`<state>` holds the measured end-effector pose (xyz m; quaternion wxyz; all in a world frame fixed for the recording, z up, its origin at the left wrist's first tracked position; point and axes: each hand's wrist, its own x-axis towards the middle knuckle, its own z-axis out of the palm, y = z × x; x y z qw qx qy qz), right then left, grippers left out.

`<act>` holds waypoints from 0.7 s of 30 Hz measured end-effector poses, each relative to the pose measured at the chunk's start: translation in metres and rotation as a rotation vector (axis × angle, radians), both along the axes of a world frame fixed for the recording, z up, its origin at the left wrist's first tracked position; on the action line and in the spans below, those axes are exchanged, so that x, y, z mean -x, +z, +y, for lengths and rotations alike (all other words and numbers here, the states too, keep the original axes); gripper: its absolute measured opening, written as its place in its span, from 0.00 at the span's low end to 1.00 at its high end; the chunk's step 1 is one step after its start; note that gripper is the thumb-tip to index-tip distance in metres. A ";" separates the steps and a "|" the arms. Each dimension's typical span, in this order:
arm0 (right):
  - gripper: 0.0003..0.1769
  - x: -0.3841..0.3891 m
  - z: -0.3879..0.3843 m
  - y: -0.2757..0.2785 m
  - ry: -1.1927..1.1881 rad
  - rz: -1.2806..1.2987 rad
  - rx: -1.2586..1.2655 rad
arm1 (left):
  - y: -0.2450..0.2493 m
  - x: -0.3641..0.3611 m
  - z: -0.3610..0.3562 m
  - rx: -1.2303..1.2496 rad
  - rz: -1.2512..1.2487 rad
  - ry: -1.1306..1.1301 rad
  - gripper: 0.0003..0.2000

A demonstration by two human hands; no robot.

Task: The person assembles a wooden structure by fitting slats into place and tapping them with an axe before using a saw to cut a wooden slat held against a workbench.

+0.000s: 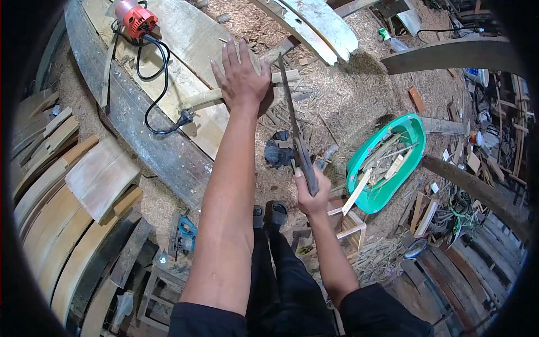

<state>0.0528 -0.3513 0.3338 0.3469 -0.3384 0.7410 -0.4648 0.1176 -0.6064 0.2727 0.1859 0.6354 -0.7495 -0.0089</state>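
Observation:
In the head view my left hand point(242, 78) lies flat with its fingers spread, pressing on a light wooden strip point(205, 99) at the edge of the wooden boards point(185, 33). My right hand point(313, 191) is wrapped round the handle of a long dark blade-like tool point(292, 112). The tool points away from me, its far end near the strip, right of my left hand. What kind of tool it is, I cannot tell for sure.
A red power tool point(137, 21) with a black cord rests on the boards. A green tub point(412, 143) holds wood scraps. A blue tool point(185, 235) sits on the floor at lower left. Curved planks point(62, 224) are stacked at the left.

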 end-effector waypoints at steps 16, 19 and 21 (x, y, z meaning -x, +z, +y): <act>0.14 0.003 -0.018 0.018 0.004 -0.023 -0.133 | -0.002 0.007 -0.005 0.014 0.106 0.163 0.31; 0.12 0.015 -0.066 0.014 0.038 -0.011 -0.059 | -0.001 0.008 -0.006 0.052 0.075 0.169 0.31; 0.12 0.016 -0.071 0.014 0.043 -0.026 -0.046 | 0.000 0.008 -0.007 0.050 0.069 0.175 0.31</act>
